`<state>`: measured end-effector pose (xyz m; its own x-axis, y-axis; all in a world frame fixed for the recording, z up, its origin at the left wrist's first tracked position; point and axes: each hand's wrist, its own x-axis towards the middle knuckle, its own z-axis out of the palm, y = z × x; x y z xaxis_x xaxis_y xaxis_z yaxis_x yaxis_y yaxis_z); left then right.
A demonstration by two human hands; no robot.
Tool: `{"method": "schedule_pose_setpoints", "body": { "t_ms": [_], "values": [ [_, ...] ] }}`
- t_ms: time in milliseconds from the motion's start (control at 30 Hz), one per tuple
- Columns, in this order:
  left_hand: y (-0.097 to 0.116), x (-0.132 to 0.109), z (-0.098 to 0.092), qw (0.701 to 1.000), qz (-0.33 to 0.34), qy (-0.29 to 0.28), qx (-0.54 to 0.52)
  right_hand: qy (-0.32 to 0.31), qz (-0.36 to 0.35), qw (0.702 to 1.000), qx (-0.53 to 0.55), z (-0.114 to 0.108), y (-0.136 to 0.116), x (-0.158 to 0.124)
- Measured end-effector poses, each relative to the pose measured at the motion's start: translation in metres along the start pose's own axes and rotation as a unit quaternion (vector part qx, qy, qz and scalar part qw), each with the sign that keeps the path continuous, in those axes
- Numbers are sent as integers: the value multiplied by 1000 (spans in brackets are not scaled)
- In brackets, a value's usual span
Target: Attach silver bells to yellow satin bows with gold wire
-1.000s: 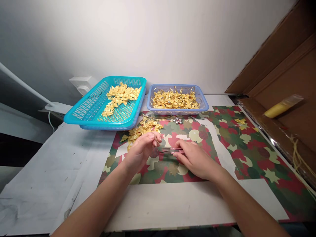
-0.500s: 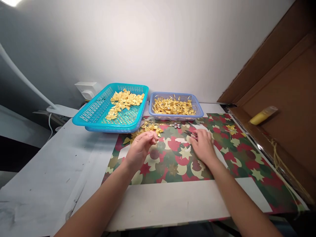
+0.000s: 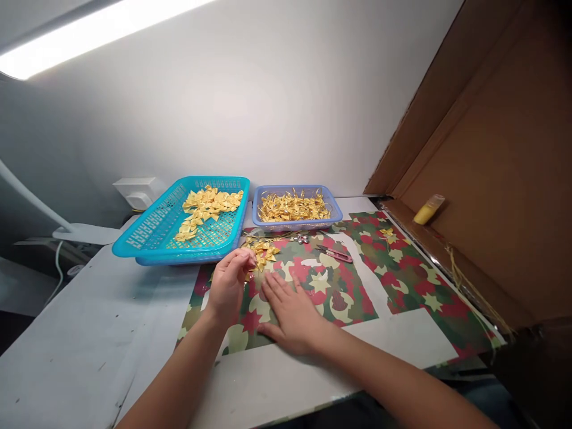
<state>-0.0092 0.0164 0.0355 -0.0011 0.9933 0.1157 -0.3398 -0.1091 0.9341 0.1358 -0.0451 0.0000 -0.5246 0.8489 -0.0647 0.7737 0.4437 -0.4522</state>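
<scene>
My left hand [image 3: 229,283] is closed in a pinch beside a small heap of gold ribbon bows [image 3: 261,250] on the patterned paper [image 3: 402,280]; what its fingertips hold is too small to name. My right hand [image 3: 292,311] lies flat and open on the paper, fingers stretched toward the heap. Small pink-handled scissors [image 3: 336,255] lie on the paper beyond the right hand, untouched. A turquoise basket [image 3: 152,232] holds yellow bows, and a lilac basket [image 3: 331,211] holds gold bows with loops.
A white socket box [image 3: 136,189] and a lamp arm [image 3: 27,199] stand at the left. A brown board [image 3: 491,179] with a yellow tube [image 3: 428,210] leans on the right. Straw-coloured cords [image 3: 473,292] lie along the right edge. Small silver beads [image 3: 300,238] sit before the lilac basket.
My right hand set the scissors down at the far side of the paper and came back, flat, next to my left hand. The camera tilted up and to the right.
</scene>
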Motion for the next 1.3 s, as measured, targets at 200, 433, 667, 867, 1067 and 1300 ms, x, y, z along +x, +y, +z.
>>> {"method": "schedule_pose_setpoints", "body": {
  "t_ms": [200,433,667,867,1067,1300],
  "values": [
    [-4,1,-2,1000,-6,-9,13,-7,114,993,-35,-25,46,-35],
    [-8,0,0,998,-6,-29,49,75,188,976,-77,-32,106,-100],
    [-8,-2,2,982,28,-106,152,255,269,917,-146,-57,190,-142],
    [10,-6,12,943,68,-189,264,361,279,874,-165,-94,216,-137],
    [32,-17,27,850,159,-277,420,341,189,919,-64,-97,154,-105],
    [48,-9,39,819,112,-383,412,86,16,896,435,-78,40,-49]
  ]
}}
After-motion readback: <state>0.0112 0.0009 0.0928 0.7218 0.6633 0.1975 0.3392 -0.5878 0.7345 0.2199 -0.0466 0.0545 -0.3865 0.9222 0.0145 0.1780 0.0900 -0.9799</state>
